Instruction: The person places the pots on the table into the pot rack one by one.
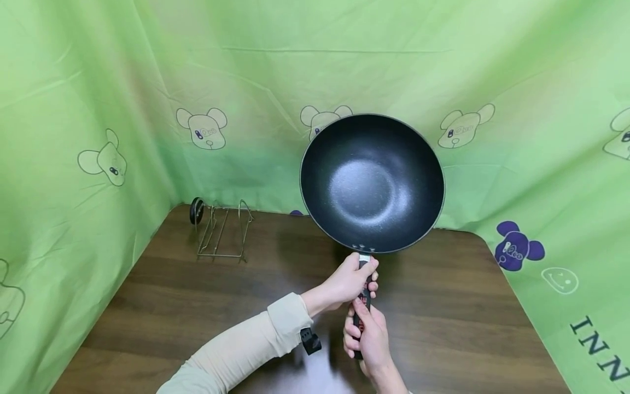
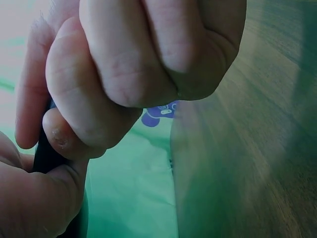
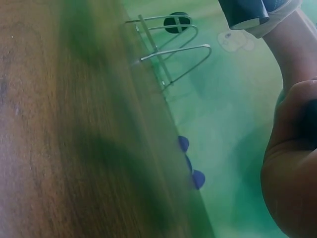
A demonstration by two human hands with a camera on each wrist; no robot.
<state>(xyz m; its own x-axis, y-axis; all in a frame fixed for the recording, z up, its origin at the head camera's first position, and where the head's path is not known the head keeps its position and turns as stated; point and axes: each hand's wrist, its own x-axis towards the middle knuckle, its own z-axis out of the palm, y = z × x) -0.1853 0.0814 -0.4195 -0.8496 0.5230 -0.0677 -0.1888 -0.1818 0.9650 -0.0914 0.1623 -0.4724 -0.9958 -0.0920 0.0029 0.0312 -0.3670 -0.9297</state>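
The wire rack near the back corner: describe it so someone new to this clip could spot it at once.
Start at the dark brown wooden table ringed by the green cartoon-bear cloth backdrop. In its far left corner stands the thin silver wire rack, upright loops on a flat frame, a small black round knob at its left end. It is the only metal-wire thing there.

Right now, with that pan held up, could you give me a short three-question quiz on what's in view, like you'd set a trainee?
1. True or false: both hands grip the wok's handle.
2. Which hand sits nearer the bowl: A left hand, B right hand?
3. Fill in: the wire rack stands at the table's far ____ corner.

Key
1. True.
2. A.
3. Left.
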